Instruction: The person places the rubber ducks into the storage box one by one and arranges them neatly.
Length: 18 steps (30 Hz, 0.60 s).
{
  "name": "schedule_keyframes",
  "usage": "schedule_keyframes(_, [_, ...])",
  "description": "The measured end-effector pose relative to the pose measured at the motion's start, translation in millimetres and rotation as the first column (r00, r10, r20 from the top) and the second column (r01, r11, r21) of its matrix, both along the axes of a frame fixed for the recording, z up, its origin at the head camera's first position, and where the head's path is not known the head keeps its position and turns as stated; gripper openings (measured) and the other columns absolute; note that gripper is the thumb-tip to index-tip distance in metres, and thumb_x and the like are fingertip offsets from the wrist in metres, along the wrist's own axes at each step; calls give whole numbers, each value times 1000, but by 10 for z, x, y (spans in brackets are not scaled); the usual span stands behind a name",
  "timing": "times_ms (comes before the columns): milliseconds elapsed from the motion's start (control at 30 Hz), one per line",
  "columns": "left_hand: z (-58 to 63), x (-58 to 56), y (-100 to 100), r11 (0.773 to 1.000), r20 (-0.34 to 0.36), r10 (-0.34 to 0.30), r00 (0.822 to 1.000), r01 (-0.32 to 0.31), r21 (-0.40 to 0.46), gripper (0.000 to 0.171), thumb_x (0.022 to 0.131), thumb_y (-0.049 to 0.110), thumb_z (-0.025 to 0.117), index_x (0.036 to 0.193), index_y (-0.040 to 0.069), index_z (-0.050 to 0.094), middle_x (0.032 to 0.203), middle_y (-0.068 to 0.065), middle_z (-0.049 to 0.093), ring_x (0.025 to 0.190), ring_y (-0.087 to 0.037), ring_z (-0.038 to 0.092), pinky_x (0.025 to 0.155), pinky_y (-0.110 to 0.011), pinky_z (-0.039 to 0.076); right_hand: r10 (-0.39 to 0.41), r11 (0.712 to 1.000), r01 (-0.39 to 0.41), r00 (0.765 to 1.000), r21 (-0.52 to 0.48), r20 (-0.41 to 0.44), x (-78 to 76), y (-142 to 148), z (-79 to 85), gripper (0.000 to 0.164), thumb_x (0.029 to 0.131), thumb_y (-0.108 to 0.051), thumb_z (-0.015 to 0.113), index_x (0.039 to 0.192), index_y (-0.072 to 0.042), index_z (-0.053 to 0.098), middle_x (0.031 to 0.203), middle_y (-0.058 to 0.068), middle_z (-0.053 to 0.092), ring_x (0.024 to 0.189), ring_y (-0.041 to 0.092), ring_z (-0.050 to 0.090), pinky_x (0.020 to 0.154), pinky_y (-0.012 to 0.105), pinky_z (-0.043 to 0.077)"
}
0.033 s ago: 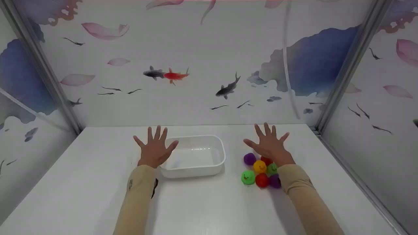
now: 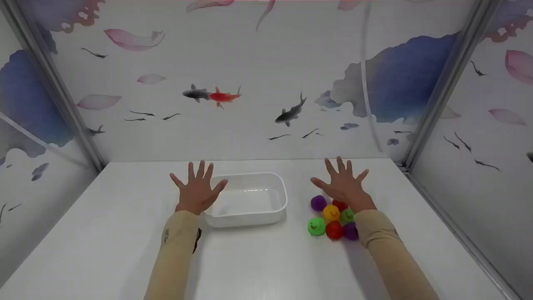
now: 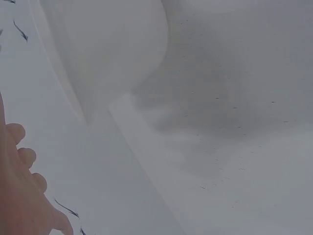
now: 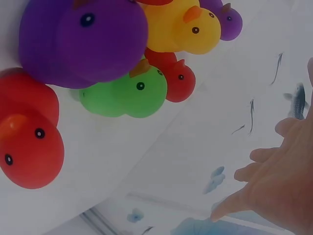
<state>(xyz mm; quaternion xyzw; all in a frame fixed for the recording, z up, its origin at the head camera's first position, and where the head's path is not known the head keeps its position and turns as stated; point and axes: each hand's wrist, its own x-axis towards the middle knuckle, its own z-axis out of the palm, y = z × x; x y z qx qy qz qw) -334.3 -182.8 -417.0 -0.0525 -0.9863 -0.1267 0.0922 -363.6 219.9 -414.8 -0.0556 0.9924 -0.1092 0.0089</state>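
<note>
My left hand is spread wide with straight fingers and holds nothing. In the head view its thumb overlaps the left end of a white rectangular plastic basin. My right hand, also spread and holding nothing, is over the back of a cluster of small rubber ducks. Among them are a bright green duck, a yellow duck, a red duck and a purple duck. The right sleeve hides part of the cluster. The right wrist view shows a large purple duck close up.
The white table carries the basin in the middle and the ducks to its right. A white back wall printed with fish and petals stands behind it, with similar side panels. Metal posts mark the corners.
</note>
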Motion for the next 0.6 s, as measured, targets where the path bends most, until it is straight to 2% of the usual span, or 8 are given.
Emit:
schedule_keyframes(167, [13, 26, -49, 1000, 24, -2, 1000, 2, 8, 80, 101, 62, 38, 159, 9, 25, 167, -20, 15, 154, -49, 1, 107, -85, -12, 7, 1000, -7, 1000, 0, -5, 1, -5, -7, 95, 93, -77, 32, 162, -16, 7, 167, 25, -4, 151, 55, -6, 105, 84, -16])
schedule_keyframes(300, [34, 67, -82, 999, 39, -9, 999, 8, 38, 79, 101, 62, 37, 159, 10, 25, 167, -20, 14, 154, -50, 0, 106, -86, -13, 19, 999, -19, 1000, -37, -9, 20, -2, 0, 97, 92, -78, 32, 162, -16, 7, 168, 24, -4, 151, 54, -6, 107, 84, -15])
schedule_keyframes(433, [32, 99, -77, 995, 63, -22, 998, 15, 98, 80, 101, 65, 33, 161, 13, 20, 169, -18, 10, 154, -49, -4, 105, -85, -16, 42, 987, -40, 999, -157, 9, 75, 18, 28, 97, 92, -77, 33, 162, -17, 5, 168, 22, -4, 152, 52, -6, 107, 82, -17])
schedule_keyframes(600, [-17, 170, -59, 977, 111, -17, 994, -7, 214, 84, 98, 71, 29, 162, 19, 13, 170, -15, 7, 153, -50, -8, 103, -84, -20, 65, 950, -58, 998, -306, 12, 215, 57, 96, 93, 95, -73, 37, 162, -18, 4, 169, 19, -3, 153, 49, -7, 108, 78, -21])
